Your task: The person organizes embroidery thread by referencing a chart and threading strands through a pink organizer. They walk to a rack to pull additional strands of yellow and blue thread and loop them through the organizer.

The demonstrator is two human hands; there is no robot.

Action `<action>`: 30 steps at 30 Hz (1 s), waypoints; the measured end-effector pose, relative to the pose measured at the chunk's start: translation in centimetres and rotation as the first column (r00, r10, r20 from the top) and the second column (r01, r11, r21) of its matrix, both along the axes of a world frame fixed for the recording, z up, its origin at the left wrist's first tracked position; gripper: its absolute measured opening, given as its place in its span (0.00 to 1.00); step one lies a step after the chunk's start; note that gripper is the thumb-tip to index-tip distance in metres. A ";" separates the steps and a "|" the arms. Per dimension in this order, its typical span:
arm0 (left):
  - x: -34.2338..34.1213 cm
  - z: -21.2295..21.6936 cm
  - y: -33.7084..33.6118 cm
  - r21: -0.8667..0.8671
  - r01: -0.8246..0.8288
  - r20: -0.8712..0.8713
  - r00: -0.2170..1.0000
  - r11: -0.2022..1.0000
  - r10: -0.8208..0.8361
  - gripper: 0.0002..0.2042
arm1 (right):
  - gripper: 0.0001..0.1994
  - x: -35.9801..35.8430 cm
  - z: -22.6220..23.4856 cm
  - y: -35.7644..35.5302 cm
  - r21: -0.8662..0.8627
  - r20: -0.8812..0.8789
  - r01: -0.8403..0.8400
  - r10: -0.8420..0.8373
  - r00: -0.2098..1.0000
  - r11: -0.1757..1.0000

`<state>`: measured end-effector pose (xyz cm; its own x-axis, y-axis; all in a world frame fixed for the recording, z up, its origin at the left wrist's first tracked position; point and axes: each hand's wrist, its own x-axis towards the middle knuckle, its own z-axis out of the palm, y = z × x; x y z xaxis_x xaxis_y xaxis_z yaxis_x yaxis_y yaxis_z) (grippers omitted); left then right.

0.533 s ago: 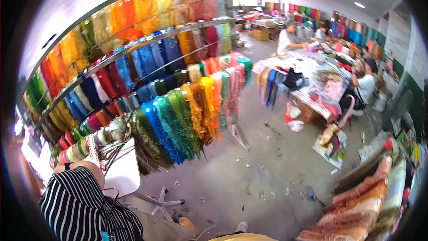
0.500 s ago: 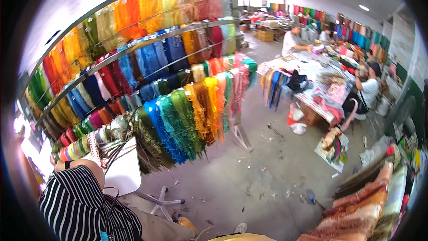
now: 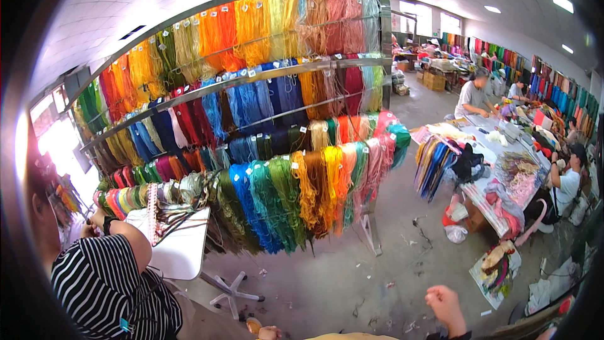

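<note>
At the lower edge, right of centre, my right hand is raised over the floor with its fingers curled in, a dark band at the wrist. Nothing shows sticking out of it. Only a small part of my left hand appears at the bottom edge, near an orange-yellow shoe. Its fingers are mostly cut off, so its grip is unclear. Neither hand touches anything that I can see. Ahead stands a long metal rack hung with tagged yarn skeins in many colours; green skeins hang on its near, lower side.
At left, a person in a striped top sits by a white table with a wheeled base. Several people work at a cluttered long table on the right. Bags and a heap of textiles lie on the floor.
Both my hands have come into view at the lower edge. My view has tilted up and turned left, so the rack and long table sit lower and farther right.
</note>
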<state>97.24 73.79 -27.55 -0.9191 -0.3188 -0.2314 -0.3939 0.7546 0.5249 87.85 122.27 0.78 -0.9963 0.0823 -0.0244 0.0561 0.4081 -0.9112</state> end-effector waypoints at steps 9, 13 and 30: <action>-8.0 13.7 4.4 0.422 -0.225 -0.036 0.964 0.878 0.264 0.14 | 0.07 -21.3 22.1 -6.3 0.195 -0.565 -0.359 0.404 0.720 0.913; -12.6 13.4 1.7 0.461 -0.416 0.098 0.902 0.784 0.421 0.16 | 0.07 -31.5 28.4 -14.0 0.190 -0.709 -0.483 0.460 0.535 0.855; -38.9 1.4 -11.9 0.533 -0.112 -0.378 0.855 0.839 0.355 0.09 | 0.13 -65.6 48.5 -35.7 0.033 -0.976 -0.009 0.034 0.214 0.999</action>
